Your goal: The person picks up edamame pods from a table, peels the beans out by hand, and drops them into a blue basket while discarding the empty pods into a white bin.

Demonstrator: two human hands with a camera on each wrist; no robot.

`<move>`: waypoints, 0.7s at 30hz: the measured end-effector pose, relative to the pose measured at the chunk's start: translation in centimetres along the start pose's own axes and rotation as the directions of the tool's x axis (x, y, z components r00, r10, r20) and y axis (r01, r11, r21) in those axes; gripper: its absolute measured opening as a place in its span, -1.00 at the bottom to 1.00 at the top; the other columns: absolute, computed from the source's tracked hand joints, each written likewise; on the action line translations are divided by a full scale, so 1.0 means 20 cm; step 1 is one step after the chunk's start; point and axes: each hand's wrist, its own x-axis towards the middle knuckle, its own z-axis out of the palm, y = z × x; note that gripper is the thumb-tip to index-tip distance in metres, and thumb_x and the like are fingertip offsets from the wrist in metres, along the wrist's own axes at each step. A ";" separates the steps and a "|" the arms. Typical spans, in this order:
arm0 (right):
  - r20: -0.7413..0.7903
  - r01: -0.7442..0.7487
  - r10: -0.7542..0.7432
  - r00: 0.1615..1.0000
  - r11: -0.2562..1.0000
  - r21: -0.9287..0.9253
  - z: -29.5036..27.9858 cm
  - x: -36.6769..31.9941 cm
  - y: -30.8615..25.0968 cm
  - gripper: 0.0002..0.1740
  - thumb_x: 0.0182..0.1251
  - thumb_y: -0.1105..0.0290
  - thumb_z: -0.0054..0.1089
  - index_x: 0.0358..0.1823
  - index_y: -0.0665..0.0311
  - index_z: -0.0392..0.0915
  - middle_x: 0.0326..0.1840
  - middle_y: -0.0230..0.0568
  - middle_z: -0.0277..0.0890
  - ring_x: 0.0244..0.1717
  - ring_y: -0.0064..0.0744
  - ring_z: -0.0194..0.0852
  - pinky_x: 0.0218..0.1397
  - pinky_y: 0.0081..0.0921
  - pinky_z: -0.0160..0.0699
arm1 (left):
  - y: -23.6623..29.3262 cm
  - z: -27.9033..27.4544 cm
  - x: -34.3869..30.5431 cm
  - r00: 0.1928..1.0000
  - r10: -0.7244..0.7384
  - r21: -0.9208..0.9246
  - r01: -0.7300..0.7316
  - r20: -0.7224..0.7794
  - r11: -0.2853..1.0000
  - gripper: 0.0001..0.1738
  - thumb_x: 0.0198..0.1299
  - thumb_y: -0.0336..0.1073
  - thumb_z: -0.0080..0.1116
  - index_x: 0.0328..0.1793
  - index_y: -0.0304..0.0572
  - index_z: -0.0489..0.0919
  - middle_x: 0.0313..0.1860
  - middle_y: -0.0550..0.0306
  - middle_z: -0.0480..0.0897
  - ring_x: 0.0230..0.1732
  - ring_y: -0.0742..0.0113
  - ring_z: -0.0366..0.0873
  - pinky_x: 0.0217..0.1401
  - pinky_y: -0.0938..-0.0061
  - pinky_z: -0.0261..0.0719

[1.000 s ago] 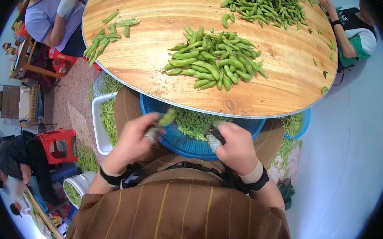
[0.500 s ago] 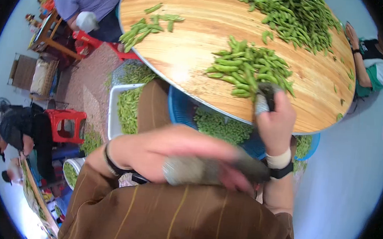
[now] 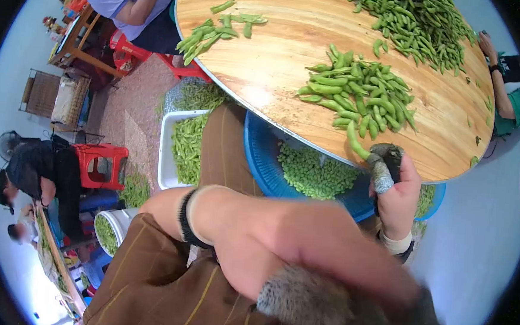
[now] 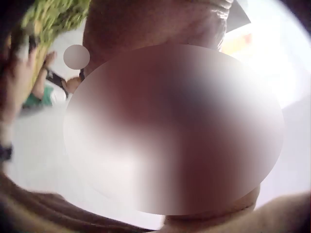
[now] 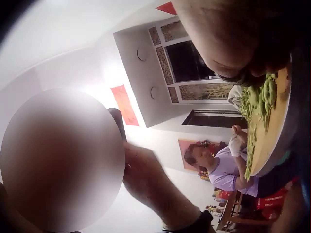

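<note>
In the head view my right hand (image 3: 402,198), thumb and fingertip in worn grey wraps, pinches a green soybean pod (image 3: 355,140) at the table's near edge. A pile of soybean pods (image 3: 368,92) lies just beyond it. Across my body, raised close to the head camera, is my left hand (image 3: 320,243). Its thumb has a grey wrap, and a dark-tipped finger stretches toward the lower right, blurred. Nothing shows in its grasp. The right wrist view also catches the raised left hand (image 5: 146,179). Below the table edge, a blue basin (image 3: 263,154) holds shelled beans (image 3: 316,173).
The wooden table (image 3: 266,61) bears a bigger pod heap (image 3: 423,29) at the back and a small group of pods (image 3: 205,40) at the left. A white tub (image 3: 167,148) of pods, a white bucket (image 3: 124,217) and a red stool (image 3: 109,150) stand left. Other people sit around.
My left hand has swung from above the basin across my body and up toward the camera. The right hand has gone to the pods on the table and now pinches one at the edge.
</note>
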 end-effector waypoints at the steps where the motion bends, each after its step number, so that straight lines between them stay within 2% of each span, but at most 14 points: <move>1: -0.010 0.003 -0.003 1.000 1.000 0.005 0.01 0.00 0.00 -0.79 0.27 0.56 0.14 -0.06 0.37 0.51 -0.29 -0.45 0.53 -0.44 -0.77 0.36 -0.42 -0.77 0.34 | -0.01 -0.07 -0.03 0.997 -0.031 0.414 0.056 -0.066 0.909 -0.67 0.27 -0.30 0.05 0.09 -0.36 0.50 0.00 -0.07 0.60 -0.02 0.01 0.55 -0.01 0.28 0.53; 2: 0.020 0.076 -0.076 0.997 0.997 -0.012 0.02 0.00 0.00 -0.80 0.27 0.58 0.14 -0.07 0.38 0.51 -0.28 -0.44 0.54 -0.37 -0.74 0.39 -0.31 -0.74 0.39 | 0.00 -0.15 -0.06 0.990 -0.026 0.747 0.120 -0.136 0.654 -0.66 0.22 -0.27 0.09 0.02 -0.37 0.52 0.03 -0.10 0.57 0.04 -0.01 0.52 0.03 0.24 0.54; 3: 0.052 0.145 -0.144 0.988 0.989 -0.034 0.01 -0.01 0.00 -0.81 0.27 0.59 0.13 -0.09 0.39 0.51 -0.26 -0.42 0.55 -0.30 -0.71 0.43 -0.21 -0.71 0.44 | 0.02 -0.17 -0.03 0.975 -0.079 0.946 0.221 -0.208 0.236 -0.63 0.14 -0.35 0.13 0.04 -0.42 0.47 0.01 -0.19 0.54 0.03 -0.15 0.48 0.08 0.18 0.47; 4: 0.115 -0.024 0.024 0.993 1.000 0.003 0.00 -0.03 -0.04 -0.81 0.26 0.61 0.13 -0.10 0.41 0.51 -0.23 -0.40 0.56 -0.19 -0.66 0.46 -0.04 -0.67 0.44 | -0.04 -0.22 -0.05 0.969 -0.048 0.970 0.243 -0.244 -0.029 -0.55 0.03 -0.39 0.18 0.08 -0.42 0.45 0.03 -0.21 0.50 0.05 -0.18 0.44 0.17 0.15 0.40; 5: 0.141 -0.089 0.084 0.986 0.996 0.032 -0.01 -0.04 -0.06 -0.83 0.25 0.61 0.15 -0.13 0.41 0.52 -0.22 -0.39 0.55 -0.19 -0.66 0.46 -0.05 -0.66 0.45 | -0.10 -0.25 -0.12 0.951 -0.035 0.950 0.305 -0.308 -0.075 -0.63 0.08 -0.35 0.16 0.00 -0.38 0.45 0.02 -0.16 0.49 0.08 -0.14 0.41 0.13 0.18 0.40; 6: 0.169 -0.083 0.073 0.983 0.995 0.055 -0.01 -0.04 -0.06 -0.81 0.27 0.59 0.14 -0.09 0.40 0.51 -0.22 -0.39 0.55 -0.24 -0.67 0.46 -0.12 -0.68 0.46 | -0.11 -0.26 -0.16 0.920 -0.135 0.928 0.372 -0.367 0.007 -0.68 0.08 -0.40 0.13 -0.02 -0.38 0.47 -0.06 -0.17 0.53 0.03 -0.13 0.46 0.09 0.17 0.43; 7: 0.196 -0.079 0.062 0.979 0.994 0.080 -0.01 -0.04 -0.05 -0.79 0.29 0.57 0.12 -0.06 0.39 0.50 -0.22 -0.39 0.55 -0.30 -0.69 0.45 -0.19 -0.70 0.46 | -0.12 -0.28 -0.18 0.923 -0.139 0.932 0.363 -0.358 0.013 -0.68 0.08 -0.40 0.13 -0.02 -0.38 0.47 -0.06 -0.17 0.53 0.03 -0.13 0.46 0.09 0.17 0.43; 9: 0.189 -0.136 0.117 0.975 0.986 0.093 -0.02 -0.04 -0.03 -0.74 0.31 0.55 0.10 0.03 0.37 0.45 -0.24 -0.39 0.55 -0.38 -0.71 0.42 -0.30 -0.72 0.43 | -0.14 -0.32 -0.20 0.839 -0.383 0.792 0.515 -0.387 0.327 -0.67 0.14 -0.42 0.14 0.04 -0.37 0.49 -0.13 -0.13 0.56 -0.07 -0.02 0.52 0.06 0.34 0.47; 10: 0.197 -0.192 0.168 0.966 0.976 0.106 -0.03 -0.04 -0.03 -0.69 0.34 0.52 0.08 0.11 0.35 0.41 -0.26 -0.39 0.54 -0.45 -0.74 0.38 -0.41 -0.74 0.40 | -0.17 -0.30 -0.22 0.819 -0.288 0.712 0.574 -0.496 0.406 -0.75 0.25 -0.37 0.12 0.00 -0.35 0.52 -0.22 0.05 0.60 -0.19 0.29 0.55 -0.07 0.49 0.48; 11: 0.189 -0.187 0.165 0.968 0.976 0.107 -0.02 -0.04 -0.03 -0.69 0.34 0.52 0.08 0.11 0.35 0.41 -0.26 -0.39 0.54 -0.45 -0.74 0.38 -0.41 -0.74 0.40 | -0.19 -0.28 -0.22 0.823 -0.289 0.715 0.568 -0.489 0.407 -0.75 0.25 -0.37 0.12 0.00 -0.35 0.52 -0.22 0.05 0.60 -0.19 0.29 0.55 -0.07 0.49 0.48; 13: 0.260 -0.214 0.182 0.948 0.972 0.101 -0.01 -0.06 -0.04 -0.59 0.38 0.48 0.02 0.24 0.31 0.28 -0.29 -0.40 0.53 -0.56 -0.77 0.29 -0.55 -0.75 0.29 | -0.21 -0.26 -0.22 0.586 -0.419 0.159 0.691 -0.694 0.705 -0.76 0.21 -0.50 0.02 0.00 -0.34 0.52 -0.23 0.16 0.59 -0.16 0.44 0.52 -0.05 0.54 0.47; 14: 0.295 -0.245 0.212 0.932 0.967 0.077 -0.02 -0.07 -0.05 -0.56 0.38 0.48 0.00 0.27 0.31 0.25 -0.31 -0.38 0.53 -0.57 -0.74 0.31 -0.56 -0.73 0.31 | -0.21 -0.24 -0.21 0.572 -0.423 0.111 0.676 -0.703 0.729 -0.76 0.21 -0.54 -0.02 0.00 -0.34 0.52 -0.20 0.28 0.56 -0.13 0.61 0.43 -0.04 0.60 0.46; 17: 0.359 -0.199 0.150 0.921 0.974 0.104 -0.01 -0.08 -0.02 -0.60 0.36 0.47 -0.11 0.23 0.32 0.28 -0.34 -0.36 0.52 -0.63 -0.71 0.30 -0.59 -0.73 0.31 | -0.29 -0.24 -0.23 0.611 -0.345 0.170 0.628 -0.713 0.760 -0.74 0.18 -0.55 -0.05 -0.01 -0.34 0.53 -0.23 0.29 0.57 -0.16 0.58 0.45 -0.07 0.58 0.47; 21: 0.377 -0.198 0.148 0.914 0.975 0.097 -0.02 -0.07 0.01 -0.63 0.33 0.48 -0.14 0.17 0.32 0.31 -0.36 -0.38 0.50 -0.63 -0.71 0.29 -0.61 -0.73 0.31 | -0.31 -0.25 -0.23 0.636 -0.387 0.231 0.670 -0.667 0.705 -0.77 0.31 -0.43 0.04 0.04 -0.34 0.53 -0.18 0.28 0.58 -0.12 0.57 0.47 -0.02 0.61 0.46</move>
